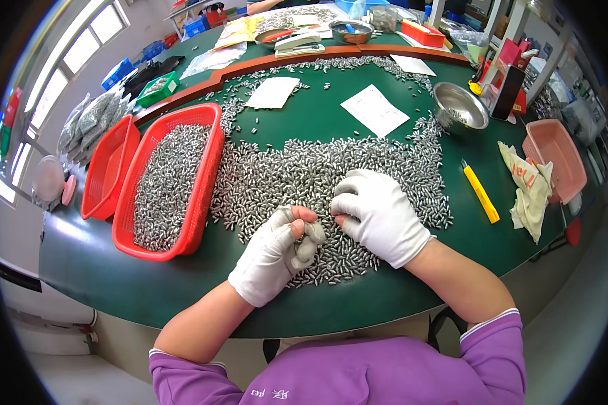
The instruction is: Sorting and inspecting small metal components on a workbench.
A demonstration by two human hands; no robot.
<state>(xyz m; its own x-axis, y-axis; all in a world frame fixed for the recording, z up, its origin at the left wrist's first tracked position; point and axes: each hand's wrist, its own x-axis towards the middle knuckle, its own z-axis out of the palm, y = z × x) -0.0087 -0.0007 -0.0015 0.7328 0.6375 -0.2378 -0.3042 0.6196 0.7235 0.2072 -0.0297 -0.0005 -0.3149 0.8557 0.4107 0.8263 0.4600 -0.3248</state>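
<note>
A broad layer of small silver barrel-shaped metal pieces (277, 172) covers the middle of the green table. My left hand (274, 251), in a white glove with bare thumb and index tips, is over the near left part of the layer. Its fingers are curled in and the thumb meets the index finger; whatever lies between them is too small to name. To its right, my right hand (378, 214), also gloved in white, reaches down to the pieces. Its thumb and fingers are drawn together at the pile, and their tips are partly hidden.
On the left a red basket (118, 233) is filled with more pieces, beside another red basket (88, 196). Right of the layer are a metal bowl (476, 116), a yellow cutter knife (481, 196), a cream cloth (530, 196) and a pink basket (567, 152). Paper sheets (375, 111) lie farther back.
</note>
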